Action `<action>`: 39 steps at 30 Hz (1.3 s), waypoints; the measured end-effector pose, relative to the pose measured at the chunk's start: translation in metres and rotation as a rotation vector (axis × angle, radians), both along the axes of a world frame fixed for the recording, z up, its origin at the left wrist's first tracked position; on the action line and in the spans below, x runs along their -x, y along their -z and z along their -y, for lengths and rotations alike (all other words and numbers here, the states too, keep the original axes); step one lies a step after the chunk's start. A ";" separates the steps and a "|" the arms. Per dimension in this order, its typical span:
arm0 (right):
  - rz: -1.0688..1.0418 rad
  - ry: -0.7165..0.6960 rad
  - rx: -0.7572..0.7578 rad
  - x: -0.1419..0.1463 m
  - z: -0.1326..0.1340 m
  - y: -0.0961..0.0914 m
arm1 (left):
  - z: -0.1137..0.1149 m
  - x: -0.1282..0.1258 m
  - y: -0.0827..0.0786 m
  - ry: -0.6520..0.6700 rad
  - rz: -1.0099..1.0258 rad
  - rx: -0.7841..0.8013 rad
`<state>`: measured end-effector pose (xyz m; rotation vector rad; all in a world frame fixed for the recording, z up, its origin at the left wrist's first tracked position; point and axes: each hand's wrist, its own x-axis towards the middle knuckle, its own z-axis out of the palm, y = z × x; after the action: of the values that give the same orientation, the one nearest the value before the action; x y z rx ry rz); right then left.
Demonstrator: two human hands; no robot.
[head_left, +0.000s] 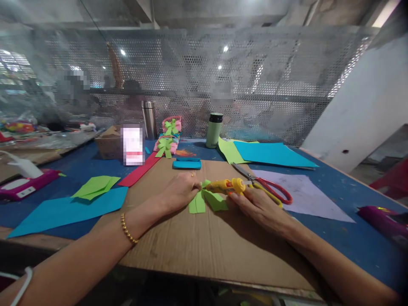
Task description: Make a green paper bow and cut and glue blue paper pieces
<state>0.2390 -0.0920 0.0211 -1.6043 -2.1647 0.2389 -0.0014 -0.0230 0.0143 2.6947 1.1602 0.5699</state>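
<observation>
A bow of light green paper strips (197, 202) lies on the brown cardboard sheet (178, 246). Its middle is pinched by my left hand (178, 191), whose closed fingers partly cover it. My right hand (261, 206) is wrapped round a yellow hot glue gun (221, 186), with a pale glue stick showing at its back end. The gun's tip points left at the bow's centre, close to my left fingertips; whether it touches the paper I cannot tell. Just beyond my hands rests a folded blue paper piece (187, 164).
Scissors (270, 187) with red and yellow handles lie right of my right hand, partly on lilac paper (314, 197). Behind stand a green tumbler (214, 131), a steel flask (149, 121) and pink pieces with green bows (165, 146). Blue paper (70, 212) lies left; a cardboard box (108, 144) stands behind it.
</observation>
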 end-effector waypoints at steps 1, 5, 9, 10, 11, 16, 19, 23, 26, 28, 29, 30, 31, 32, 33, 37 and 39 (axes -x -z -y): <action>-0.001 -0.006 -0.013 0.000 0.000 0.001 | 0.000 0.000 -0.001 0.005 -0.001 0.001; 0.003 -0.036 -0.044 0.000 -0.001 0.004 | 0.002 0.001 -0.003 0.026 0.015 0.020; 0.004 -0.042 -0.017 0.000 0.000 0.005 | 0.001 0.002 -0.004 0.035 0.041 0.043; 0.009 -0.036 -0.011 0.000 0.000 0.005 | 0.001 0.003 -0.005 0.035 0.046 0.048; 0.015 -0.028 -0.008 0.000 0.000 0.005 | 0.001 0.004 -0.005 0.036 0.059 0.052; 0.040 -0.010 -0.015 -0.001 -0.001 0.006 | 0.000 0.009 -0.010 -0.024 0.140 0.046; 0.042 -0.011 -0.023 -0.001 -0.002 0.006 | -0.001 0.010 -0.009 -0.022 0.131 0.003; 0.044 -0.016 -0.027 0.000 -0.001 0.005 | -0.003 0.010 -0.005 0.042 0.101 -0.035; 0.047 -0.022 -0.031 -0.001 -0.001 0.006 | -0.004 0.011 -0.001 0.061 0.090 -0.028; 0.055 -0.018 -0.038 -0.001 -0.001 0.006 | -0.005 0.011 0.001 0.055 0.073 -0.027; 0.061 -0.014 -0.044 -0.002 -0.002 0.007 | -0.005 0.011 0.001 0.051 0.063 -0.030; 0.067 -0.011 -0.051 -0.002 -0.002 0.007 | -0.005 0.011 0.002 0.046 0.054 -0.033; 0.071 -0.011 -0.057 -0.002 -0.002 0.007 | -0.005 0.011 0.002 0.043 0.047 -0.035; 0.073 -0.010 -0.062 -0.002 -0.002 0.007 | -0.005 0.011 0.002 0.044 0.040 -0.036; 0.073 -0.009 -0.062 -0.002 -0.002 0.007 | -0.005 0.011 0.002 0.047 0.035 -0.037; 0.072 0.000 -0.057 0.000 -0.001 0.005 | -0.002 0.010 0.001 0.066 0.013 -0.055; 0.061 0.001 -0.059 -0.001 0.000 0.004 | 0.000 0.010 0.001 0.076 -0.002 -0.063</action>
<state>0.2400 -0.0916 0.0171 -1.5997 -2.1952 0.1260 -0.0112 -0.0225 0.0135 2.7787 1.0523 0.6027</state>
